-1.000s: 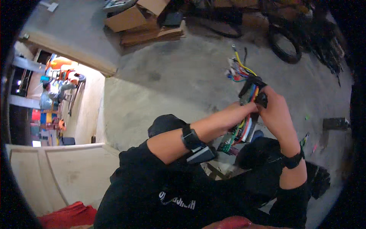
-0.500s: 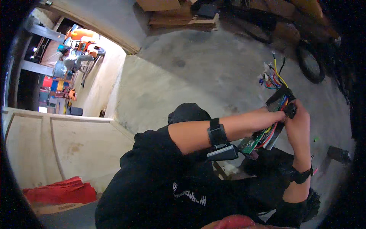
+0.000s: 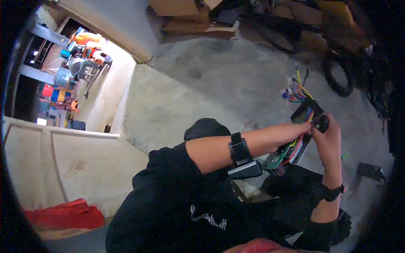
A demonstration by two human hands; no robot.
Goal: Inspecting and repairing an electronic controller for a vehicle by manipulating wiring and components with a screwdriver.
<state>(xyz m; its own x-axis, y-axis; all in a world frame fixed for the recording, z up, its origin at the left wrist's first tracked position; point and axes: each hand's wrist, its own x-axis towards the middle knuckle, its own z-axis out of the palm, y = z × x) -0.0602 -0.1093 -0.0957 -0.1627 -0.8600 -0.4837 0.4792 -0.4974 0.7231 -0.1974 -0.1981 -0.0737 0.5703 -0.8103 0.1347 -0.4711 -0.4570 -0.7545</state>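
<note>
Head view looks down on the person's black-clothed lap, where a red cloth lies at the lower left. Both forearms rise from there toward the upper right, each with a dark strap. The left hand reaches across from the left and closes on the wire bundle from that side; the right hand comes up from below and grips it from the right, fingers curled around a black connector. The bundle's long axis runs diagonally, from a green circuit board hanging lower left, between the forearms, up to loose coloured wire ends fanning above both hands. Beyond lie the concrete floor, a black tyre, and cardboard boxes farthest off.
</note>
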